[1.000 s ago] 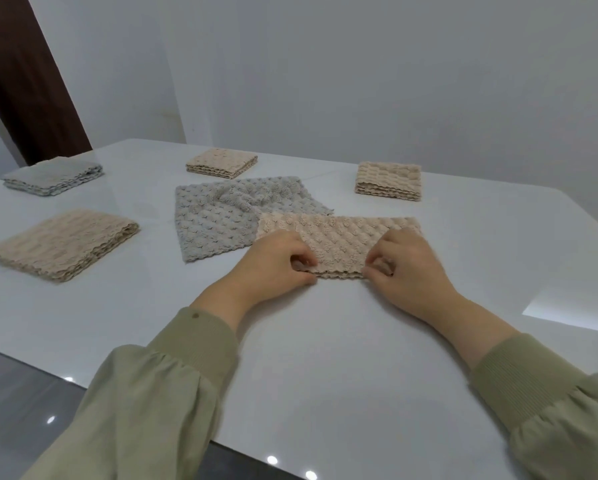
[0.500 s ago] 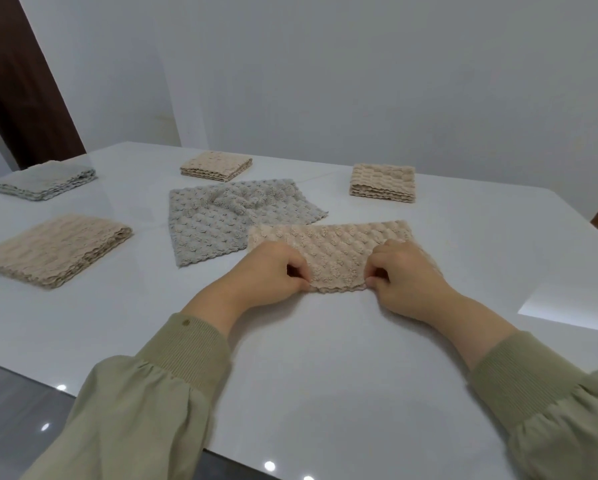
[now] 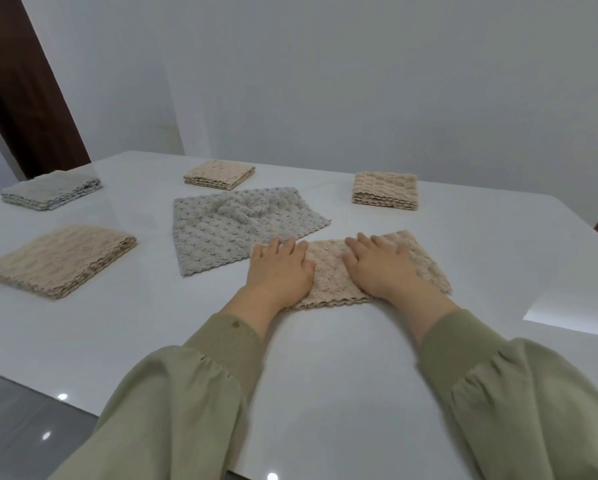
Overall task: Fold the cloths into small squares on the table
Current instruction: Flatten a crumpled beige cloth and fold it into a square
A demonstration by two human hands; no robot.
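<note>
Left hand [image 3: 280, 271]: flat, palm down on the left part of the beige cloth [image 3: 328, 275]. Its fingers [image 3: 283, 247] are straight and a bit spread, just pressing, not gripping anything.
Right hand [image 3: 380, 268]: same deal on the right part of that cloth. Its fingers [image 3: 366, 242] are stretched out flat, with nothing pinched.
Beige cloth: sits in the middle of the table [image 3: 325, 375], right in front of the person. It's folded into a wide strip, and you can see layered wavy edges along the near side.
Grey cloth [image 3: 228, 230]: lies open and unfolded just behind and left of the beige one, bunched up a little toward the far side. Its near right edge meets the beige cloth's far left corner.
Already folded: beige pile [image 3: 62, 259] on the left, grey pile [image 3: 51, 190] at the far left, small beige square [image 3: 219, 174] at the far middle, and another beige square [image 3: 384, 190] at the far right. All of them lie well apart from each other.
Sleeves [image 3: 186, 410]: olive green with ribbed cuffs.
Table: white and glossy.
</note>
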